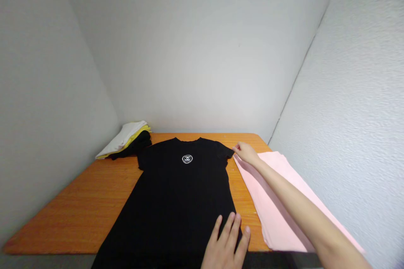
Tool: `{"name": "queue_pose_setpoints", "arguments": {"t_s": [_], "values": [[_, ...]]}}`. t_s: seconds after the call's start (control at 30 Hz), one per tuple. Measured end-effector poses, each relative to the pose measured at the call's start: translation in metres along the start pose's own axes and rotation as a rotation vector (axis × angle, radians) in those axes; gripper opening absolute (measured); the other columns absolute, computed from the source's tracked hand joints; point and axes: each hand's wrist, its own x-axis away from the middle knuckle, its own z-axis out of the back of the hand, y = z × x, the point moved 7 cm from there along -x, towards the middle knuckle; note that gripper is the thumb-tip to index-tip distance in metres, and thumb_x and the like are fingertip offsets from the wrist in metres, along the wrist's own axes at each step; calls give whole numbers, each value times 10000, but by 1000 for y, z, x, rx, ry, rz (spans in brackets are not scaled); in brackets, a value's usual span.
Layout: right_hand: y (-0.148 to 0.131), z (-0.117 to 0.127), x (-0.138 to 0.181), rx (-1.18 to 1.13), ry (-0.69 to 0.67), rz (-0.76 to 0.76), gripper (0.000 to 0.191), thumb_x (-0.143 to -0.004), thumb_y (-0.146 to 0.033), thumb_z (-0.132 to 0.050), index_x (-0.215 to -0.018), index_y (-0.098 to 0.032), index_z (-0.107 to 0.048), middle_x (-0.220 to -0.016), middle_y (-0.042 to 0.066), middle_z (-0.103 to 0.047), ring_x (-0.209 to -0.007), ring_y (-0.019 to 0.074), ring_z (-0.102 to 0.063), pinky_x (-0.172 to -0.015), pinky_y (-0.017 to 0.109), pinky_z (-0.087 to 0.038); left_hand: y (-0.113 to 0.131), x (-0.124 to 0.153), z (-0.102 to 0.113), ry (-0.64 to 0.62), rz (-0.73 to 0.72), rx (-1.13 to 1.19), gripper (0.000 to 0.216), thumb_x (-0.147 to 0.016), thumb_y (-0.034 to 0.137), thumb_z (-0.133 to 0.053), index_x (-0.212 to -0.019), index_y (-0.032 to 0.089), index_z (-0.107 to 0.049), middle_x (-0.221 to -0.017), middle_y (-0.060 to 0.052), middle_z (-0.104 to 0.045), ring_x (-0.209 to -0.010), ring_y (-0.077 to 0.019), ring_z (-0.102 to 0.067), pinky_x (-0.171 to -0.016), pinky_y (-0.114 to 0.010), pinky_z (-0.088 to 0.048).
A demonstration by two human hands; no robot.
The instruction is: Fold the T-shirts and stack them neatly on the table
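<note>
Black T-shirt (176,193) flat on table

The T-shirt (176,193) lies on the table (78,201) under the left fingers (232,227); the sheet stack (277,201) lies beneath the right fingers (240,149); folded clothes (126,141) sit far left of them.

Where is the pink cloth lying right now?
In the head view, the pink cloth lies on the table's right side, beside the black T-shirt, under the right hand.

The black T-shirt (176,193) has one small white round logo (187,159) on its chest: two interlocking C letters. The tiny word under them is too small to read.
</note>
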Motion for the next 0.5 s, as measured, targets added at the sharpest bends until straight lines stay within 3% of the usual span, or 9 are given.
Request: {"name": "queue_pose_setpoints", "arguments": {"t_s": [0.13, 0.23, 0.3, 0.4, 0.5], "values": [[9, -38, -48, 40, -73, -147, 348, -948, -421, -539, -935, -98, -668, -1034, 156, -665, -1026, 263, -609, -898, 402, -440, 19, 4, -21, 277, 66, -110, 309, -932, 303, -515, -1221, 225, -591, -1226, -77, -668, -1217, -233, -569, -1084, -409, -366], [10, -59, -64, 15, -146, -188, 298, -911, -421, -628, -968, -130, -651, -1031, 75, -660, -980, 212, -618, -901, 426, -478, 11, 4, -12, 444, 147, -73, 202, -929, 216, -493, -1031, 190, -665, -1081, -51, -715, -1067, -182, -642, -935, -305, -467], [10, -62, -73, -43, -175, -181, 267, -925, -399, -621, -933, -133, -643, -955, 45, -659, -875, 174, -630, -832, 376, -515, 4, 2, -3, 465, 254, -16, 124, -896, 183, -545, -926, 190, -665, -931, -29, -718, -873, -147, -662, -755, -250, -495], [16, -51, -84, -167, -169, -180, 269, -946, -368, -594, -834, -126, -619, -753, 0, -629, -648, 116, -598, -663, 275, -515, -5, -6, -3, 268, 406, 190, 33, -840, 199, -623, -852, 227, -636, -689, 19, -615, -603, -106, -565, -530, -203, -413], [28, -31, -87, -310, -111, -216, 253, -934, -261, -587, -717, -130, -577, -531, -36, -528, -461, 90, -498, -496, 208, -415, -8, -13, -8, -37, 466, 557, 113, -751, 187, -665, -833, 241, -607, -701, 25, -565, -557, -95, -512, -455, -191, -349]]}}
